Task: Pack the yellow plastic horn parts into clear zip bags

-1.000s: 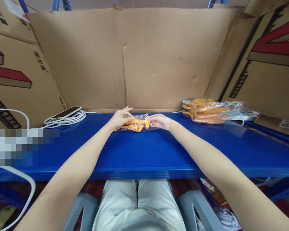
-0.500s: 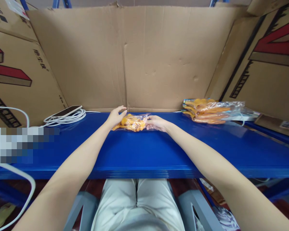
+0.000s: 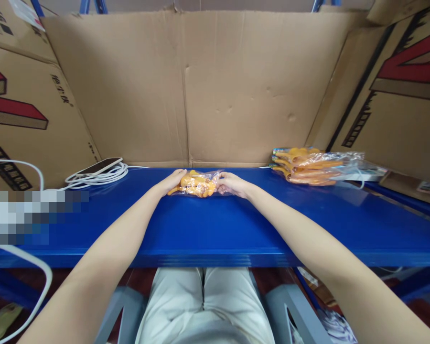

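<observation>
The left hand point(image 3: 170, 182) has lowered flat against the bagged toy point(image 3: 197, 184).

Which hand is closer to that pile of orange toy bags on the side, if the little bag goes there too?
Probably the right hand. It pinches the right end of the small bag, and the stack of bags lies on the shelf to its right. The left hand sits at the far end.

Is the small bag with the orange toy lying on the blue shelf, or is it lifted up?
Lying on it. The small bag rests flat on the blue shelf, with the left hand and right hand at its ends.
</observation>
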The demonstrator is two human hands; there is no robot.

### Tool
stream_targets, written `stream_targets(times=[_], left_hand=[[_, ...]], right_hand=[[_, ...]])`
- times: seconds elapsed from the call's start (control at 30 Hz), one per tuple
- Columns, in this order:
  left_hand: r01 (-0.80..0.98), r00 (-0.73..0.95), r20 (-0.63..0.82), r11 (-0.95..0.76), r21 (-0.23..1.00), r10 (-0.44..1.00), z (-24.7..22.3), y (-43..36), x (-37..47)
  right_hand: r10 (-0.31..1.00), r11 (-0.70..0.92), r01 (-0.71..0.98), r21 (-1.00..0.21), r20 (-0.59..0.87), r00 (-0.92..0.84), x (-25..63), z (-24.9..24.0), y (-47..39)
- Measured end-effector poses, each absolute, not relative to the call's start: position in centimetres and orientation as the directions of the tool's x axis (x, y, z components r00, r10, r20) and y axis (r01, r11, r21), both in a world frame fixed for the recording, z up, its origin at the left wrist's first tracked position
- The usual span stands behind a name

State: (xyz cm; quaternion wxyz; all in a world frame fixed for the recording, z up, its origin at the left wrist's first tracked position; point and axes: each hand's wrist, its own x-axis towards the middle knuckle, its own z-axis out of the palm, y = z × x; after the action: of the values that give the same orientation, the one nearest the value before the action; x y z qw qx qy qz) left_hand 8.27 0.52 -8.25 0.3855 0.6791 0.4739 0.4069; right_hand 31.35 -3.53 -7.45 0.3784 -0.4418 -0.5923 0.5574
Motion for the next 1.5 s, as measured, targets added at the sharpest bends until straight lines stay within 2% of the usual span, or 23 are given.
stream_targets(times=[0.1, 0.3, 0.47, 0.63, 0.87, 1.0, 1.2, 1.3, 1.5], left_hand=[[0.245, 0.303, 0.144, -0.223, 0.943, 0.942, -7.9, -0.2, 8.7], [0.168, 0.337, 0.044, -0.106, 0.980, 0.941, -7.2, -1.3, 9.2], [0.178, 0.229, 0.025, -0.067, 0.982, 0.973, -7.3, -1.0, 9.2], [0.238, 0.158, 0.095, -0.131, 0.963, 0.983, -8.1, 0.2, 8.6], [0.343, 0.113, 0.146, -0.177, 0.923, 0.983, -8.6, 1.1, 8.3], [0.395, 0.087, 0.172, -0.192, 0.898, 0.981, -8.8, 1.4, 8.3], [0.475, 0.039, 0.196, -0.191, 0.859, 0.980, -8.7, 1.3, 8.6], [0.502, 0.005, 0.202, -0.177, 0.846, 0.979, -8.3, 0.7, 9.1], [0.390, -0.015, 0.122, -0.107, 0.915, 0.992, -7.9, -0.2, 9.7]], right_hand=[[0.945, -0.002, 0.048, -0.999, -0.018, -0.325, 31.1, -7.3, -3.8], [0.942, 0.011, -0.059, -0.998, 0.030, -0.334, 30.8, -7.2, -3.9], [0.937, 0.069, 0.040, -0.997, 0.051, -0.345, 30.7, -7.5, -3.9], [0.944, 0.133, 0.175, -0.976, 0.070, -0.323, 30.6, -7.7, -3.9], [0.964, 0.094, 0.120, -0.988, 0.060, -0.260, 30.7, -6.8, -4.0], [0.941, 0.067, 0.075, -0.995, 0.037, -0.337, 31.4, -5.9, -4.1], [0.905, 0.244, 0.246, -0.938, 0.129, -0.405, 31.6, -5.9, -4.7], [0.921, 0.245, 0.292, -0.924, 0.127, -0.369, 31.5, -5.9, -4.8], [0.962, 0.200, 0.309, -0.930, 0.127, -0.241, 32.2, -5.7, -4.4]])
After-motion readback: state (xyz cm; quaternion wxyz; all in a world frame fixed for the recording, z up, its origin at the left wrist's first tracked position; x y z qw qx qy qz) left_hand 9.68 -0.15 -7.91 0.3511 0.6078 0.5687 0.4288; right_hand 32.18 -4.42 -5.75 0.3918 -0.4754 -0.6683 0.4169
